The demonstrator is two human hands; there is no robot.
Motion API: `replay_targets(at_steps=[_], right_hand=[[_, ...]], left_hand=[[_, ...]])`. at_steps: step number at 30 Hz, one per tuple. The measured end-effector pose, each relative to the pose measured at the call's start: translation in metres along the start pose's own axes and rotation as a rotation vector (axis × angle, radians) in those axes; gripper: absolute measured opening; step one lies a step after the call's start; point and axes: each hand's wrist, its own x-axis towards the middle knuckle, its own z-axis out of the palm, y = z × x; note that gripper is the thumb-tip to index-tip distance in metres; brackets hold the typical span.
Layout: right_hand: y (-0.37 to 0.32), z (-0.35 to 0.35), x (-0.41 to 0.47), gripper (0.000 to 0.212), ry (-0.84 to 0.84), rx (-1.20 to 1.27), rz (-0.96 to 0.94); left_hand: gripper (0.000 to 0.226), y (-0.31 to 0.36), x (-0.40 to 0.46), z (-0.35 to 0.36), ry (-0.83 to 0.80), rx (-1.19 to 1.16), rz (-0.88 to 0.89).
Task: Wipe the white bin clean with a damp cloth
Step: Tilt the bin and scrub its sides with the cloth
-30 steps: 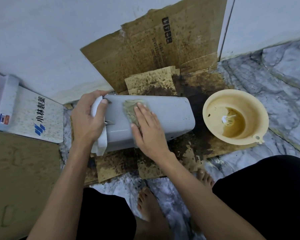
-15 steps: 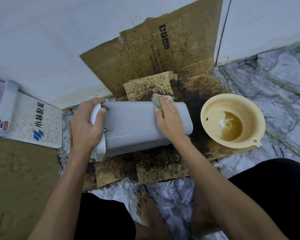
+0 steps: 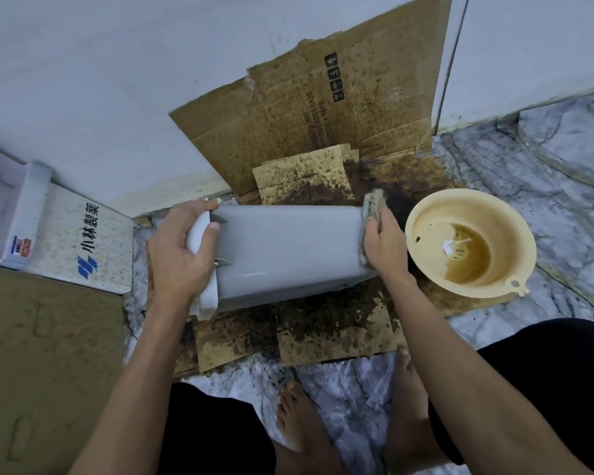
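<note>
Left hand (image 3: 179, 258) grips white bin (image 3: 288, 252) rim; I see right hand (image 3: 384, 241) clutching damp cloth (image 3: 372, 205) against its base end.

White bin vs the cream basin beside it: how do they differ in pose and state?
The white bin lies on its side on the stained cardboard; the cream basin sits upright, mouth up. The bin is handled: the left hand grips its rim end and the right hand presses a cloth to its base end; nothing touches the basin. The basin holds brownish water; the bin's inside is hidden. Both rest on that cardboard.
</note>
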Motion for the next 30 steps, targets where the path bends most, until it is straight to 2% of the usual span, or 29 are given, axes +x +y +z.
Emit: replay_targets(at_steps=[4, 9, 17, 20, 25, 30], right_hand=[[0.0, 0.017, -0.043, 0.062, 0.092, 0.009, 0.028], [-0.019, 0.042, -0.096, 0.063, 0.158, 0.041, -0.068], [-0.111, 0.071, -0.105, 0.058, -0.154, -0.086, -0.502], [-0.126, 0.077, -0.1, 0.056, -0.202, -0.131, -0.632], [-0.127, 0.07, -0.06, 0.056, -0.246, -0.2, -0.551], [-0.085, 0.042, -0.025, 0.055, -0.196, -0.219, -0.387]], left_hand=[[0.027, 0.004, 0.002, 0.001, 0.002, 0.021, -0.018], [0.028, 0.004, 0.005, 0.001, -0.016, 0.022, -0.03], [0.026, 0.003, 0.008, 0.003, -0.028, -0.044, -0.037], [0.026, 0.004, 0.011, 0.004, -0.055, -0.048, -0.017], [0.027, 0.006, 0.018, 0.002, -0.104, -0.03, -0.004], [0.044, 0.008, 0.026, -0.009, -0.259, -0.001, -0.137]])
